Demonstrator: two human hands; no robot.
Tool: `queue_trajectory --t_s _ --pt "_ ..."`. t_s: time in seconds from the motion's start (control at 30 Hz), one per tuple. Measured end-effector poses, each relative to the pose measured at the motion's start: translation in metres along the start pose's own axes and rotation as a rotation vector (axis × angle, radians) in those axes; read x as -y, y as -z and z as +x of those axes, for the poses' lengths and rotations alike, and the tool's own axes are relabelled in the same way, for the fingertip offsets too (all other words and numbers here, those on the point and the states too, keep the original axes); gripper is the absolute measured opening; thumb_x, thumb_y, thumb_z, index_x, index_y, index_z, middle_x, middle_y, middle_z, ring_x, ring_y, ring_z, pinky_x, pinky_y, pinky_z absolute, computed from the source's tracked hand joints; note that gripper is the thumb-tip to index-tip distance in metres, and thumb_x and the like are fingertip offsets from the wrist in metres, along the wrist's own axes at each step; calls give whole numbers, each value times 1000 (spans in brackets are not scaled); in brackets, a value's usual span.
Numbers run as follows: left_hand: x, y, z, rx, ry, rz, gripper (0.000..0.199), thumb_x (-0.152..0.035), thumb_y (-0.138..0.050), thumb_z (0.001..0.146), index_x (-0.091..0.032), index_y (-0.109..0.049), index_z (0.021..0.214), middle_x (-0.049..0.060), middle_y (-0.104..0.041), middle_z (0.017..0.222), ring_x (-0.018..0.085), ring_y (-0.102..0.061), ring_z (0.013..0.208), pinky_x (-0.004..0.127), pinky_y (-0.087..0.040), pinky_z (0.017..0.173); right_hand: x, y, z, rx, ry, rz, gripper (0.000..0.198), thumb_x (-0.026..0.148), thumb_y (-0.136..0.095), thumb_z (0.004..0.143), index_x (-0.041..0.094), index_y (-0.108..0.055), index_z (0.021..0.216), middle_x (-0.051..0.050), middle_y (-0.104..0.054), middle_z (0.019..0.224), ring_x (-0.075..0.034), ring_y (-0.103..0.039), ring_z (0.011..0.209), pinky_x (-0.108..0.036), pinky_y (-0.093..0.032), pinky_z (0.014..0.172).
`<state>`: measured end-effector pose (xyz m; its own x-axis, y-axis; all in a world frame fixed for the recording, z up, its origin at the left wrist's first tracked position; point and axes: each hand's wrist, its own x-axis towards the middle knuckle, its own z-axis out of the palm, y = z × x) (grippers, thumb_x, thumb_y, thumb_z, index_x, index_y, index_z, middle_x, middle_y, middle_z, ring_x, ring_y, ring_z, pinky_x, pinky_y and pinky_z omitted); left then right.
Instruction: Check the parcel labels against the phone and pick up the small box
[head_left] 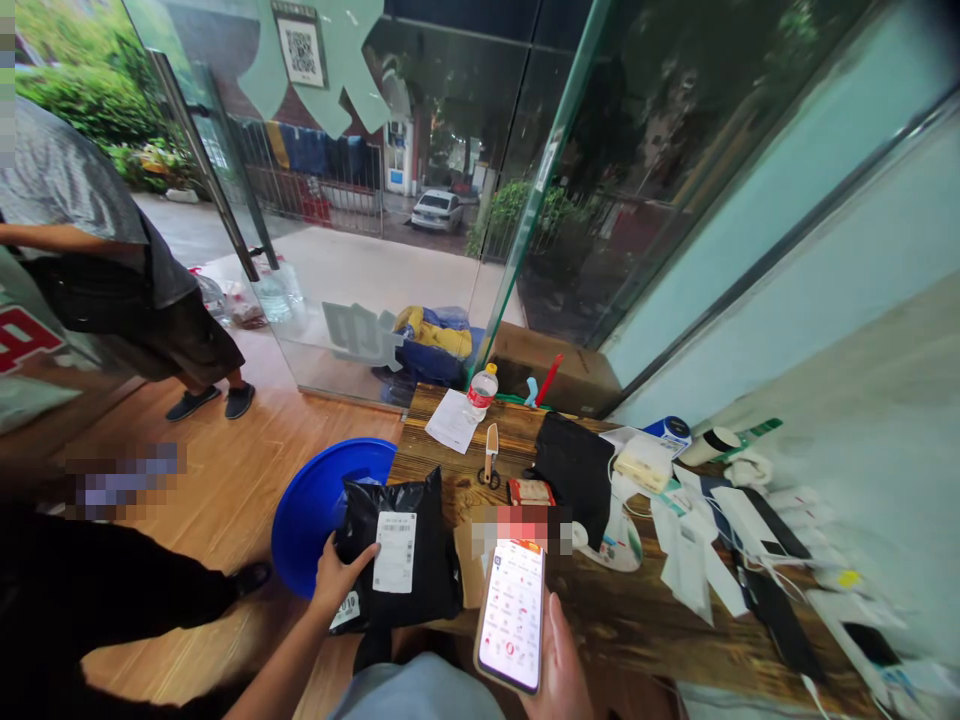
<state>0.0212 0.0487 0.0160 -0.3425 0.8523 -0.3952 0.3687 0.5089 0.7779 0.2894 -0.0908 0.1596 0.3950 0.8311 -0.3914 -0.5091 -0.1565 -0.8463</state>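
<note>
I am holding a black parcel bag [401, 545] upright at the near edge of the worktop [622, 610] with my left hand [337, 577], the fingers curled round its left edge and the thumb lying towards the white label [395, 551]. My right hand [559, 665] is cupping a phone [513, 612] from beneath, thumb along its right side, screen lit, just right of the parcel. The bag is looking like soft, crinkled plastic film, slack at the top and likely light; I judge it slippery and limp, so gripping it by a side edge or gathering the loose top is seeming the safest hold, keeping the label flat and facing up. A blue basin [315, 505] is sitting behind my left hand, partly under the parcel; I cannot tell whether anything is inside. Beyond the parcel, scissors [490, 456], a water bottle [481, 391] and a dark cloth [574, 470] are lying on the worktop. Far left, another person [97, 270] is standing on the floor.
</note>
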Motion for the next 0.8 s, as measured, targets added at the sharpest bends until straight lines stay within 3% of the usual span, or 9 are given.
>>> queue_trajectory --t_s 0.1,0.23,0.33,0.5,0.63,0.8 --pt "-8 0 -5 -13 -19 62 114 -58 -69 54 1 -29 142 33 -45 141 42 -42 136 50 -33 115 10 -9 -2 -3 -96 30 96 68 -83 52 20 -57 131 -17 -73 111 -39 -67 107 -53 -55 92" --pt "-15 1 -10 -6 -8 116 111 -60 -64 56 1 -29 142 33 -46 139 44 -40 137 51 -33 115 23 -23 -6 7 -167 91 75 79 -63 68 20 -69 113 -16 -75 103 -36 -70 101 -52 -56 90" --pt "-18 1 -12 6 6 146 111 -61 -62 57 1 -28 142 33 -45 140 45 -40 137 51 -33 114 28 -27 -8 30 -240 150 73 80 -61 69 17 -71 105 -16 -76 101 -36 -70 101 -52 -55 91" --pt "-23 -2 -12 8 28 192 110 -60 -62 59 0 -26 143 32 -43 142 43 -37 139 50 -33 114 25 -21 -14 67 -61 23 81 55 -89 52 21 -64 121 -13 -74 111 -38 -64 114 -48 -53 98" --pt "-24 -3 -11 1 35 225 105 -56 -65 62 -1 -26 143 31 -45 141 42 -41 138 48 -35 113 22 -25 -19 67 -15 -15 87 34 -96 40 28 -65 121 -7 -74 115 -36 -60 120 -46 -50 104" --pt "-18 -7 -4 -14 33 255 106 -55 -72 62 -5 -28 143 29 -48 140 40 -44 135 46 -36 113 19 -28 -17 121 -161 78 68 52 -86 59 23 -67 117 -10 -73 115 -34 -64 114 -49 -53 99"
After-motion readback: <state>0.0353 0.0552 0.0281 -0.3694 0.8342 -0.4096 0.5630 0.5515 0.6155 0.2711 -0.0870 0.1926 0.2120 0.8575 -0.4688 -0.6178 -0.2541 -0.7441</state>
